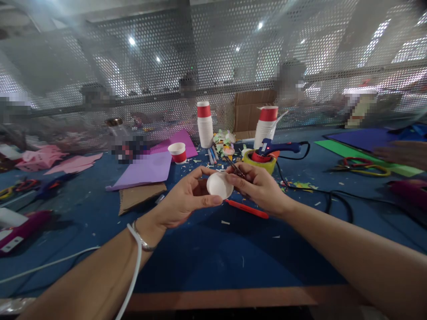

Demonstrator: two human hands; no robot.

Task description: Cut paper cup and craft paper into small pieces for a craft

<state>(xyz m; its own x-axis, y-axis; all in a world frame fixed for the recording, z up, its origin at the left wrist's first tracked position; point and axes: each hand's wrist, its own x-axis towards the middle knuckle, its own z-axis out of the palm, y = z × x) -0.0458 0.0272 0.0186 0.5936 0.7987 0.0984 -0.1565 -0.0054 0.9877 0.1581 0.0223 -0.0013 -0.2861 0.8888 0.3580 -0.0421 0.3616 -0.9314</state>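
My left hand pinches a round white paper cup, cut down or seen end-on, between thumb and fingers. At its right edge is my right hand, closed around dark metal scissors whose tips point up and to the left. Fingers hide most of the scissors. Beneath my right hand, a red-handled tool lies on the blue table. Beyond the hands are a red-and-white paper cup and several small paper scraps.
Two cup stacks stand at the back. On a yellow tape roll rests a blue glue gun, its cord trailing right. Purple sheets and cardboard lie left; scissors and another person's hand are right.
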